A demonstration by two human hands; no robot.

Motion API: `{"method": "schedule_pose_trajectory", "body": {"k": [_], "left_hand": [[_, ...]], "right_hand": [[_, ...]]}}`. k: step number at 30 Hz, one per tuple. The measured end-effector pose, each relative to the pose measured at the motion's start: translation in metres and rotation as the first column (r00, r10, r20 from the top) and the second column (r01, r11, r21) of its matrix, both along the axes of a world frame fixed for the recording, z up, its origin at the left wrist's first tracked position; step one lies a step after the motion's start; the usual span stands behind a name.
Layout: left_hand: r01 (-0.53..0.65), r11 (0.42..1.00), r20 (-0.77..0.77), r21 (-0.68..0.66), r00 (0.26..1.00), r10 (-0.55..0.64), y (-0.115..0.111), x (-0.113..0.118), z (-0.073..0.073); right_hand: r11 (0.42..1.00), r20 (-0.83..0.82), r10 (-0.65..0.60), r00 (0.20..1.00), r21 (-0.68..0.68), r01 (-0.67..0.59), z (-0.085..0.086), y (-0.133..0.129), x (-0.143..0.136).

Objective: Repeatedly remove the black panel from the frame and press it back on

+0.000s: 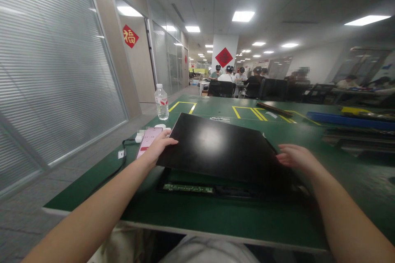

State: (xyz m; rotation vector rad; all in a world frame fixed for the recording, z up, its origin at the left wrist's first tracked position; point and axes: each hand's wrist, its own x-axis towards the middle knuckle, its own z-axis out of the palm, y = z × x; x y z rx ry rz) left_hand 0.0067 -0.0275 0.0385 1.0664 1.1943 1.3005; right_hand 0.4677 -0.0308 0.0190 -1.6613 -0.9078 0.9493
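Observation:
A flat black panel (222, 146) is tilted above the green table (185, 218), its left side raised. My left hand (160, 146) grips the panel's left edge, thumb on top and the other fingers partly hidden. Beside the right edge, my right hand (296, 157) has its fingers pressed together, touching or very near the panel; what they hold, if anything, is hidden. Under the panel's near edge lies a dark frame with a green circuit board strip (188, 188) showing at its left.
A phone (149, 141) and a white plug with a black cable (123, 148) lie left of the panel. Behind them stands a water bottle (161, 102). Blue (345, 119) and dark strips lie at the right. People sit at tables in the background.

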Motion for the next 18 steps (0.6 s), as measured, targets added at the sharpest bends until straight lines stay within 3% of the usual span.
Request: {"method": "schedule_pose_trajectory", "body": {"k": [3,10,18], "left_hand": [[-0.016,1.0,0.002,0.01,1.0,0.016,0.002,0.0,0.0],[0.034,0.999,0.052,0.017,0.998,-0.035,0.0,-0.001,0.002],[-0.001,0.999,0.03,-0.045,1.0,0.003,-0.002,0.003,0.003]], "right_hand": [[0.998,0.076,-0.014,0.997,-0.055,0.018,0.003,-0.002,-0.006],[0.999,0.166,-0.028,0.986,-0.028,0.033,0.007,-0.003,-0.013],[0.999,0.198,-0.036,0.98,-0.006,0.037,0.006,-0.002,-0.014]]}}
